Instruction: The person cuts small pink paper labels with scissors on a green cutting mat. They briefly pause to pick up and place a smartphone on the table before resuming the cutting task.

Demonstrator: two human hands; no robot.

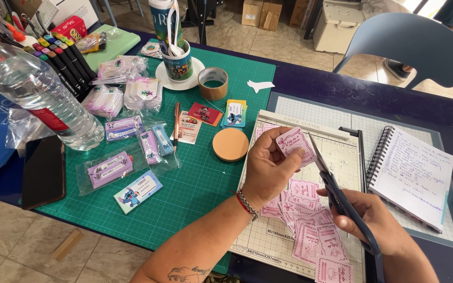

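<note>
My left hand [271, 165] pinches a small pink paper label [295, 142] with a scalloped edge, held up over the paper cutter board [310, 126]. My right hand [376, 220] grips dark-handled scissors [331, 183], whose blades point up and touch the label's right edge. Under both hands lies a pile of several pink printed labels [313, 225] on the cutter's grid.
A green cutting mat [205, 178] carries bagged tags, a tape roll [213, 83], a round cork disc [230, 144], a pen and a mug on a saucer [178, 63]. A water bottle [43, 94], markers and a phone [43, 170] are left; a spiral notebook [412, 173] right; a blue chair [410, 44] behind.
</note>
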